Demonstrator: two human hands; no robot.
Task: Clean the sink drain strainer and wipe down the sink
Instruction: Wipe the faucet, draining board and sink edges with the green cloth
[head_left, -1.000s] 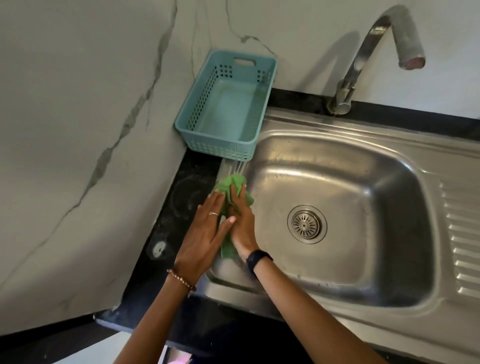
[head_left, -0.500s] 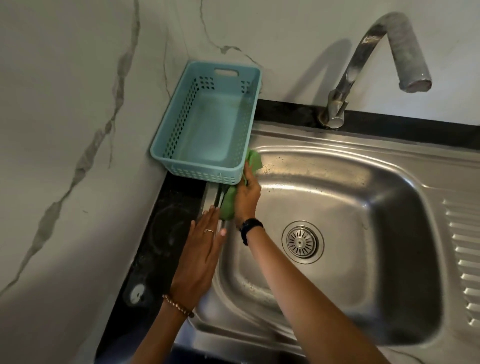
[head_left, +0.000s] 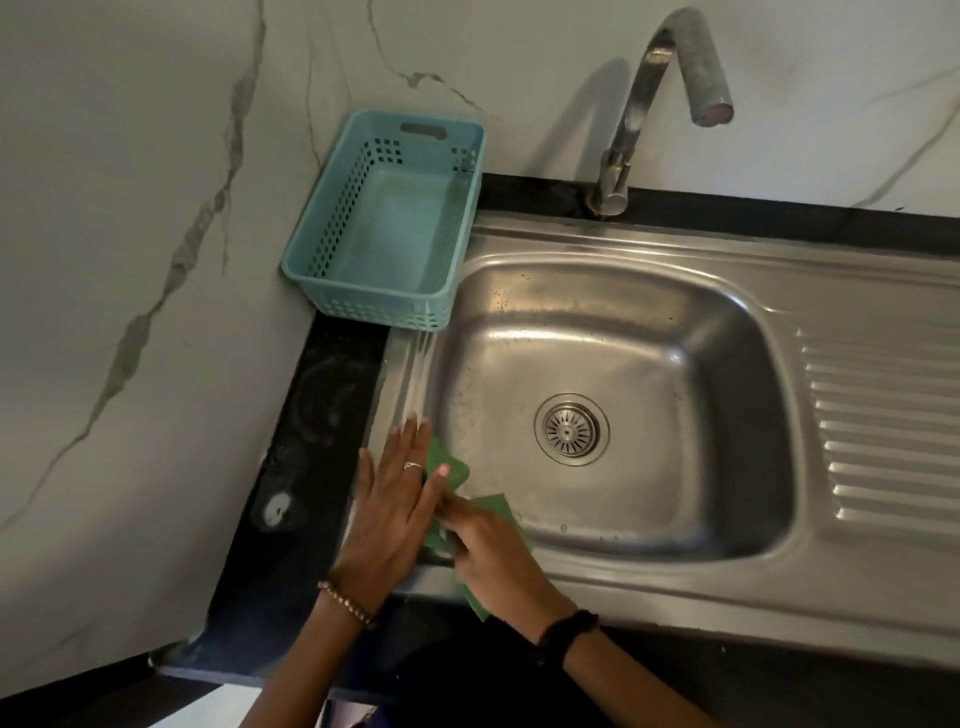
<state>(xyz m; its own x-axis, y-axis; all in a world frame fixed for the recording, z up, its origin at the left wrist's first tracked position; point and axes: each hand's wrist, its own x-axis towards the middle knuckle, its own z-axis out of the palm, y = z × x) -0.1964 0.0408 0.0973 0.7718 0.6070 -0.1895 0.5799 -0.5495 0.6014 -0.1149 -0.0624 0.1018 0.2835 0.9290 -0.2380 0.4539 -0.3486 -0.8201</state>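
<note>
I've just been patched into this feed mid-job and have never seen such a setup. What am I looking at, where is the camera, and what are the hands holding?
There is no machine here: a person works with two bare hands, filmed by a camera on their head looking down. The left hand, fingers straight, rests at the left rim of the stainless steel sink. The right hand holds a green cleaning cloth at that same rim. The round metal drain strainer sits in the basin's middle. A light blue perforated plastic basket stands on the black countertop in the corner, and a curved metal tap rises behind.
</note>
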